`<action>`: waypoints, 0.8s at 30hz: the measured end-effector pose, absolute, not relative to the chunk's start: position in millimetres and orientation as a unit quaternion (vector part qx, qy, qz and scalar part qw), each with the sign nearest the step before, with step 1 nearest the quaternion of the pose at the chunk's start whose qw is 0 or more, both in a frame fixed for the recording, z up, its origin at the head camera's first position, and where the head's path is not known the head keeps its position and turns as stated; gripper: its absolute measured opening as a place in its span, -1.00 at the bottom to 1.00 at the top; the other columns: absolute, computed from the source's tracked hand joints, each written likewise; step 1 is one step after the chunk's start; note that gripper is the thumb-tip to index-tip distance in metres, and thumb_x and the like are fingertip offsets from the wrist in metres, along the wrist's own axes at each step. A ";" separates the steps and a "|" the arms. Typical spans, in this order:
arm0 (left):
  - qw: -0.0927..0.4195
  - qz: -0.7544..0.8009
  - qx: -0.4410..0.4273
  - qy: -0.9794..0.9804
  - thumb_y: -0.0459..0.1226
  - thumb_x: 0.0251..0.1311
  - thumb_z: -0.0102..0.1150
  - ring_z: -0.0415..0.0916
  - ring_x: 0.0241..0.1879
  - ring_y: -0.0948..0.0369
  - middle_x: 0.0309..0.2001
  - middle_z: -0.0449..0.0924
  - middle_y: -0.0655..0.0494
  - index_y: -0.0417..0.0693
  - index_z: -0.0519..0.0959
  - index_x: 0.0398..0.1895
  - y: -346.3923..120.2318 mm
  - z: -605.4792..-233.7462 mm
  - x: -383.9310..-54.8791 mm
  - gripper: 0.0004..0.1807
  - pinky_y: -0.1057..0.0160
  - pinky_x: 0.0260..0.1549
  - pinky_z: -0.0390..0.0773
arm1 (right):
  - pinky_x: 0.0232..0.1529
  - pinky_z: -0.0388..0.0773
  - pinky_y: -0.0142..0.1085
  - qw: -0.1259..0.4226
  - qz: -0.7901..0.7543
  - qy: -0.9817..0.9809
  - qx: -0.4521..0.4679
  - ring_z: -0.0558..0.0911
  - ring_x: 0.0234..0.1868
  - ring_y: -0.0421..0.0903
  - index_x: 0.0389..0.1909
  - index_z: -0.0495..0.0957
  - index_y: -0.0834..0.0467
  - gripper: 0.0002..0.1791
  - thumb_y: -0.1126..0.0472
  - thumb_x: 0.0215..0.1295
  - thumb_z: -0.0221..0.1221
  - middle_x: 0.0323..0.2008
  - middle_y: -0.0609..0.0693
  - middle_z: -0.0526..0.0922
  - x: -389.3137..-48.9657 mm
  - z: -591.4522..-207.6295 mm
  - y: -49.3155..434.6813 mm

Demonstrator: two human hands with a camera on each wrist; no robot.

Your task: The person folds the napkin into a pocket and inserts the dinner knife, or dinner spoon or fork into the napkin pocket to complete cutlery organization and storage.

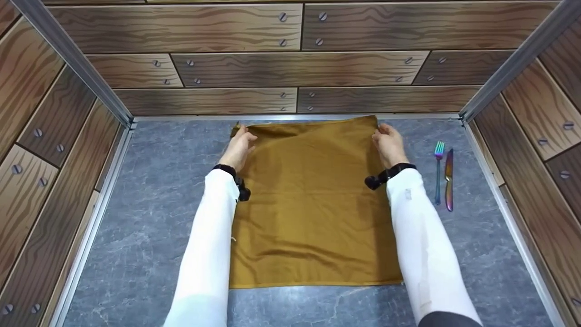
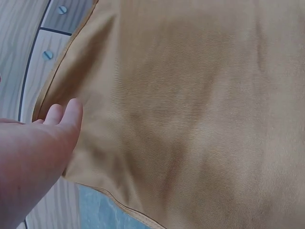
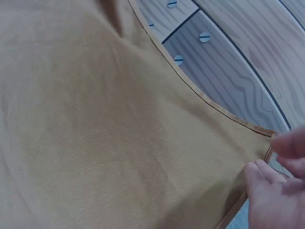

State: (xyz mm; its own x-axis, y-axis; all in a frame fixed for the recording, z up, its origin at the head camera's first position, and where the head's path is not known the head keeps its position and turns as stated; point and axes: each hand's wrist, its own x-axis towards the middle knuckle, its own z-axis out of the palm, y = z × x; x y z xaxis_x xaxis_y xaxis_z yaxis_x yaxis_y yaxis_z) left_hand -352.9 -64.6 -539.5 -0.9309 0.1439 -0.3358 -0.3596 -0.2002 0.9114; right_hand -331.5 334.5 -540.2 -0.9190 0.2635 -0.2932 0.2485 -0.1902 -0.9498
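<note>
A mustard-brown cloth napkin [image 1: 308,204] lies spread over the grey marbled surface, its far edge lifted slightly and wrinkled near the left corner. My left hand [image 1: 238,147] grips the far left corner; in the left wrist view, that hand [image 2: 43,148] has its fingers at the hem, with the pinch itself hidden. At the far right corner, my right hand [image 1: 389,144] pinches the cloth. The right wrist view has this hand [image 3: 279,186] at lower right, thumb and fingers on the hemmed corner.
To the right of the napkin, a rainbow-coloured fork [image 1: 438,170] and a matching table knife [image 1: 449,179] lie side by side. Wood-patterned walls [image 1: 254,70] with metal edging enclose the surface at the back, left and right.
</note>
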 end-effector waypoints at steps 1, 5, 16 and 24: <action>0.166 0.768 -0.085 0.613 -0.45 0.40 -0.14 -0.35 0.61 0.12 0.67 -0.42 0.03 -0.07 -0.34 0.66 -63.8 -540.2 -353.0 -0.11 0.05 0.52 0.04 | 0.49 0.13 -0.32 -0.004 0.737 -0.648 -0.194 -0.02 0.61 -0.01 0.62 -0.17 0.31 -0.22 0.53 0.46 -0.11 0.63 0.18 -0.13 -331.5 -541.4 334.0; 0.170 0.741 -0.064 0.647 -0.43 0.39 -0.11 -0.36 0.61 0.13 0.66 -0.47 0.04 -0.03 -0.34 0.66 -62.9 -543.1 -352.5 -0.09 0.10 0.54 -0.06 | 0.54 0.00 -0.25 -0.028 0.678 -0.716 -0.166 -0.14 0.62 0.01 0.64 -0.22 0.25 -0.16 0.45 0.46 -0.02 0.64 0.17 -0.20 -330.1 -545.3 331.2; 0.167 0.281 0.105 0.939 -0.23 0.42 -0.11 -0.20 0.59 -0.18 0.61 -0.12 -0.29 -0.29 -0.08 0.63 -77.9 -571.4 -338.0 -0.21 -0.03 0.55 -0.15 | 0.53 0.06 0.06 -0.136 0.396 -0.908 -0.026 0.14 0.52 0.31 0.53 0.05 0.47 -0.28 0.27 0.49 0.07 0.48 0.44 0.18 -314.3 -566.6 317.6; 0.209 0.122 0.067 0.968 -0.03 0.45 0.00 -0.30 0.60 -0.20 0.63 -0.22 -0.25 -0.09 -0.04 0.66 -85.6 -583.5 -325.7 -0.17 -0.18 0.50 -0.05 | 0.49 0.00 0.23 -0.152 0.181 -0.971 0.022 0.03 0.52 0.42 0.54 0.13 0.38 -0.27 0.12 0.51 0.09 0.52 0.47 0.04 -306.4 -580.5 318.0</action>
